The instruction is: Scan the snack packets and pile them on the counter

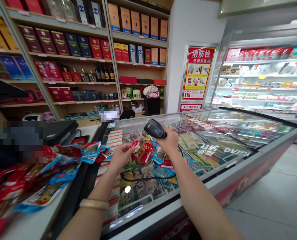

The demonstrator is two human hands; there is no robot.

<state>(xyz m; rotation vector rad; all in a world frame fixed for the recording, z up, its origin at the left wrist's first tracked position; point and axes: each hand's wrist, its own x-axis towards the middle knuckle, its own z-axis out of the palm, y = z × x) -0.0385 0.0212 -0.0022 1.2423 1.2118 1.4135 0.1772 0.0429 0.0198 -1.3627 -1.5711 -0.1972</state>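
Note:
My left hand (120, 156) pinches the corner of a red snack packet (133, 146) above the glass top of a chest freezer (148, 190). In my right hand (170, 141) is a black handheld scanner (154, 128), its head pointing up and to the left, above the packet. Just below and between my hands lie several red and blue snack packets (159, 155) on the glass. The scanner's black cable (148, 179) loops across the glass beneath my hands.
Many red and blue packets (60, 166) are heaped on the white counter (42, 223) at left. Shelves of boxes and bottles (80, 60) line the back wall. A person's dark hair (127, 114) shows behind the freezer. A refrigerated display (263, 76) stands at right.

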